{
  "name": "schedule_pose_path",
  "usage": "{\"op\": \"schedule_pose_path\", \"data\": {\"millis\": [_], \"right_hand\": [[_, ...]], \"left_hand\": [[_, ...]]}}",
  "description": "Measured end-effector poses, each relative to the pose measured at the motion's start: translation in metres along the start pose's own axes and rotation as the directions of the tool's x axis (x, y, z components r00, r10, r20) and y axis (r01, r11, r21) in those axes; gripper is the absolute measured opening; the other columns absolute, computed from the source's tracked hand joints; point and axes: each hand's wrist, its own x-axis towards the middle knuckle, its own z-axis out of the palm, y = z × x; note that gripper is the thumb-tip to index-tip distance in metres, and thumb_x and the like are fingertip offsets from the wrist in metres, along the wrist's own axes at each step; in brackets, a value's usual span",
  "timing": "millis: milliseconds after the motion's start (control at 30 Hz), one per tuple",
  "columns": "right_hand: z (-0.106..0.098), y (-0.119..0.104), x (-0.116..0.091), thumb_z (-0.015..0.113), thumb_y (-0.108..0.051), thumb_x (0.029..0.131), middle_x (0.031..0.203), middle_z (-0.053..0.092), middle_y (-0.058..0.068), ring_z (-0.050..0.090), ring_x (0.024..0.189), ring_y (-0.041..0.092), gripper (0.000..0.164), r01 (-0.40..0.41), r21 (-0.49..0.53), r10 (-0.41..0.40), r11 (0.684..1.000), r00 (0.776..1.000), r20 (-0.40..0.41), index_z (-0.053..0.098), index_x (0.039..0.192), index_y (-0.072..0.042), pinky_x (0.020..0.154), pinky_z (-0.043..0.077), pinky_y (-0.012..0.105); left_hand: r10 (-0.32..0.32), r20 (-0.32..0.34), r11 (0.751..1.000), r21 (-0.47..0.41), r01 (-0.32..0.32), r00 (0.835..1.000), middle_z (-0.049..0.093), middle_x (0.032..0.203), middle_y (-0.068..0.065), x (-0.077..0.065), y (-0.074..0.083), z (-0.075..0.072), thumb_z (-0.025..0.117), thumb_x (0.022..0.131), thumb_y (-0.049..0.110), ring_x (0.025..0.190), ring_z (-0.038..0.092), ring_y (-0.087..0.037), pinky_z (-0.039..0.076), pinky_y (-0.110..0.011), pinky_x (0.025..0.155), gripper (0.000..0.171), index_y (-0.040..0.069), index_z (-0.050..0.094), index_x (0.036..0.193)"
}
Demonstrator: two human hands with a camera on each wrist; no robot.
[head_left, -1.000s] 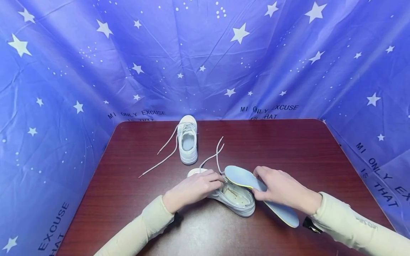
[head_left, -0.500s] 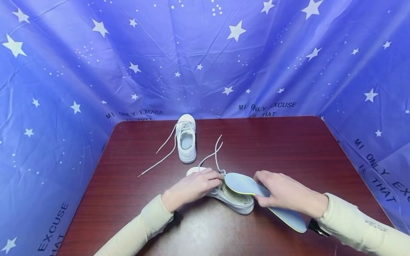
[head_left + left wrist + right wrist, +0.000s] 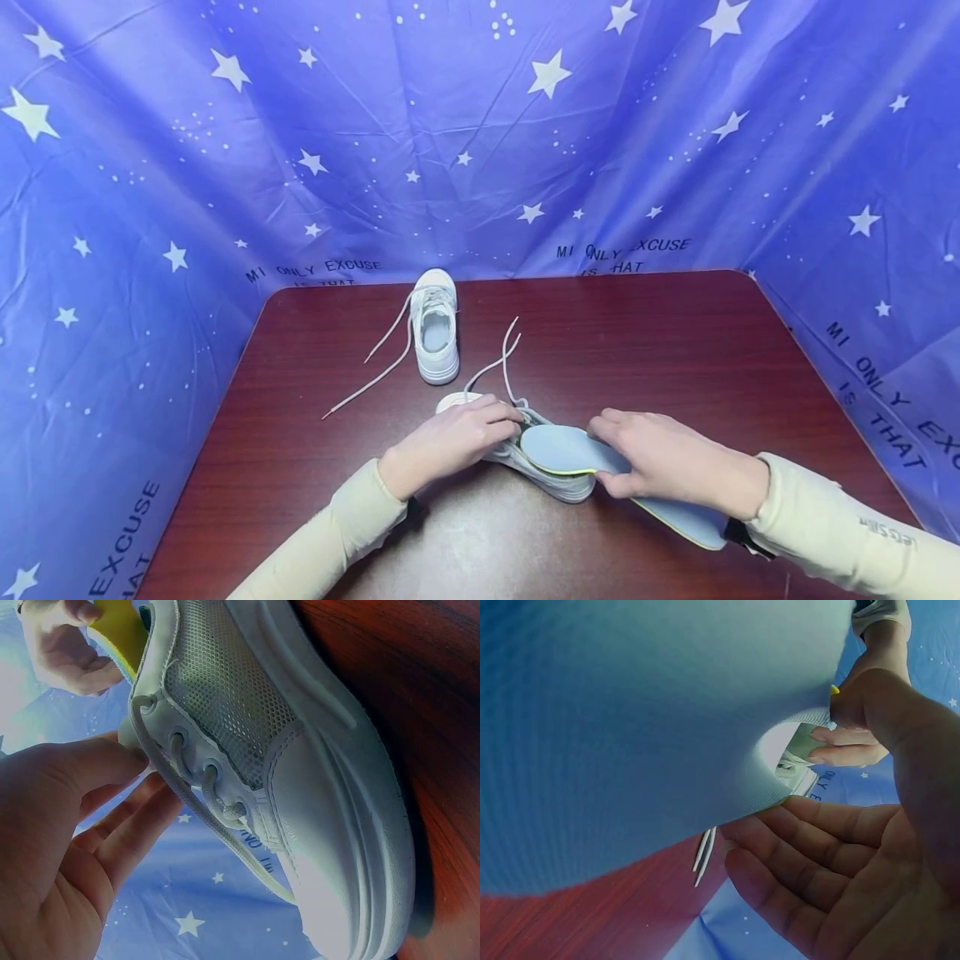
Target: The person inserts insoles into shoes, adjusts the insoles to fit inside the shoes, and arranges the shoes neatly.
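A white lace-up sneaker (image 3: 566,489) lies slantwise near the middle of the table, toe to the far left. My left hand (image 3: 455,435) pinches its tongue between thumb and fingers; the left wrist view shows the mesh side and loose lace (image 3: 202,810) close up. With thumb and fingers on opposite edges, my right hand (image 3: 678,458) grips a light-blue insole (image 3: 558,448) with a yellow underside. The insole's front end overlaps the sneaker's opening, while its other end extends under my right wrist. In the right wrist view the insole (image 3: 645,742) fills much of the frame.
A second white sneaker (image 3: 437,365) stands farther back on the dark red table (image 3: 637,333), its laces (image 3: 375,385) trailing left. The first sneaker's laces (image 3: 491,367) stretch toward the back. A blue star-patterned curtain (image 3: 420,108) surrounds the table's back and sides.
My right hand has brought the insole lower, so its front end now covers more of the sneaker's opening. My left hand keeps its hold on the tongue. The head view has shifted slightly.
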Motion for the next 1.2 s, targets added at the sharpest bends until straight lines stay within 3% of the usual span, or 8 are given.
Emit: {"op": "schedule_pose_path", "data": {"millis": [467,833,1200], "right_hand": [[-0.004,-0.004,0.008,0.080,-0.027,0.078,0.080,0.046,-0.013,0.040,0.064,0.003,0.028,0.059,-0.060,-0.059,0.996,0.998,0.007,0.061,0.094,-0.013,0.055,0.042,0.027],[-0.002,-0.008,0.015,0.079,-0.026,0.077,0.077,0.048,-0.010,0.042,0.062,0.006,0.028,0.066,-0.101,-0.065,0.993,0.998,0.013,0.062,0.092,-0.011,0.054,0.043,0.029],[-0.008,-0.013,0.025,0.082,-0.023,0.076,0.075,0.049,-0.009,0.042,0.057,0.008,0.028,0.055,-0.099,-0.047,0.994,0.996,0.076,0.061,0.089,-0.011,0.051,0.041,0.029]], "left_hand": [[0.007,0.002,1.000,0.018,-0.007,1.000,0.071,0.120,0.003,0.000,0.001,-0.002,0.073,0.092,0.007,0.108,0.064,-0.013,0.052,-0.024,0.094,0.015,0.016,0.071,0.104],[0.023,0.009,1.000,0.021,-0.023,1.000,0.070,0.120,0.003,0.002,0.002,-0.001,0.073,0.091,0.005,0.108,0.064,-0.014,0.052,-0.024,0.095,0.018,0.015,0.071,0.105],[0.026,0.013,0.999,0.040,-0.026,1.000,0.070,0.121,0.001,0.001,0.002,-0.001,0.076,0.089,0.006,0.111,0.064,-0.015,0.051,-0.025,0.099,0.020,0.014,0.071,0.106]]}}
